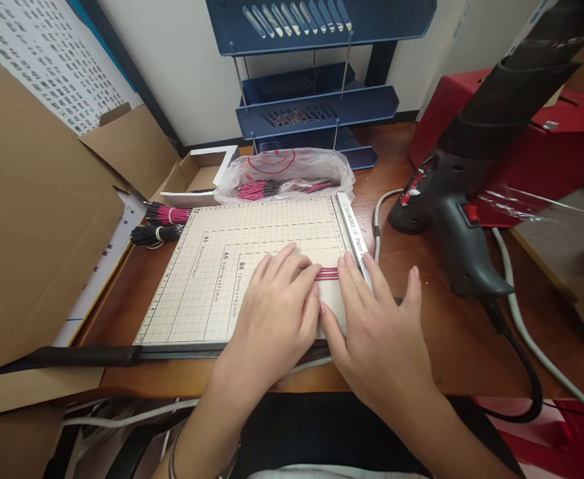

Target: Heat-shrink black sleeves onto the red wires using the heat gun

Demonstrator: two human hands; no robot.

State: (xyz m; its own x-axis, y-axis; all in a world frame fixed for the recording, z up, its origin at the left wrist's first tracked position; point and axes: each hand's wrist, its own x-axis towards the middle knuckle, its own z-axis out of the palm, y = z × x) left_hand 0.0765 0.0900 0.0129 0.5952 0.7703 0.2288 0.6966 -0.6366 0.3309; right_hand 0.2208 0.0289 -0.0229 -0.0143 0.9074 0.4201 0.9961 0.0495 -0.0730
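On the near right part of the paper cutter board (232,266), both hands lie flat, side by side, pressing a small row of red wires (326,273) down onto the gridded surface. Left hand (277,306) covers the wires' left ends with spread fingers, palm down; right hand (376,326) rests just beside it, its forefinger tip touching the wires' right ends close to the board's ruler strip (354,233) along the right edge. Neither hand is closed around anything; the wires seem pinned under the fingertips, though how many there are is hard to tell. At the board's far edge sits a clear plastic bag (287,174) holding more red and black wires. Off the board's far left corner lie two tied bundles of wires (165,223), one red, one black. Beyond the right edge, on the wooden table (422,246), lies a dark heat gun (451,199) with its cable.
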